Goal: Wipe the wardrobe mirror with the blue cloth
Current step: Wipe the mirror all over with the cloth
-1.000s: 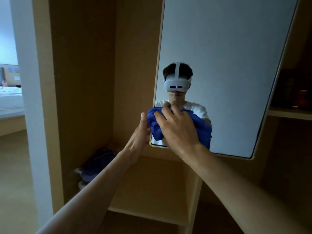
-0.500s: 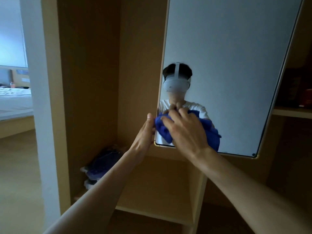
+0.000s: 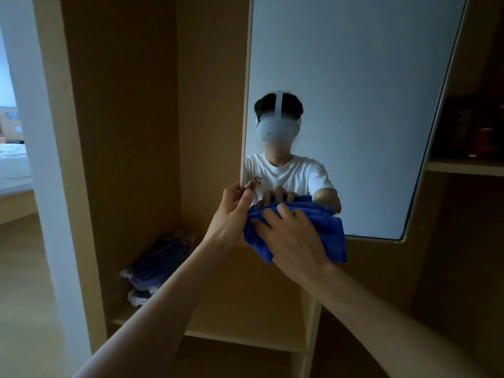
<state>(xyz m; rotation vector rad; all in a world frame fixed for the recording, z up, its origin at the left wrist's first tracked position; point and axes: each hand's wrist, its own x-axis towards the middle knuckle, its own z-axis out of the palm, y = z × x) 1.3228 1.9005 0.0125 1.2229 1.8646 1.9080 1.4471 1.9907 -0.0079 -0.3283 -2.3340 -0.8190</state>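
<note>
Pressing blue cloth onto wardrobe mirror w/ right hand, down at mirror's btm-left corner. Bunched in thick folds, partly on the glass, partly hanging past mirror's btm edge over the wood below. Fingers spread & bent over the bunch, tips hooked over its top fold, clamped on it; back of hand toward cam. Same again in the reflection: fingertips showing over cloth's top edge.

Gripping mirror's left edge w/ left hand, just left of cloth. Thumb on the front face, fingers wrapped round behind the edge, so closed on the mirror itself. Both forearms bare, reaching up from below toward mirror.

In the glass: reflected person in white T-shirt w/ white headset, pale wall behind. Above & right of cloth, only that wall in the glass.

Left of mirror: tan wardrobe panel, deep compartment. Below-left of mirror, on compartment floor: dark-blue folded bundle in clear plastic, a 2nd pale-wrapped one under it, well apart from cloth. Far left of mirror, past white door frame: edge of a bed w/ white bedding. Right of mirror: shelf w/ dark items, one reddish, too dim to ID. Under mirror: lower shelf board & an upright divider.
</note>
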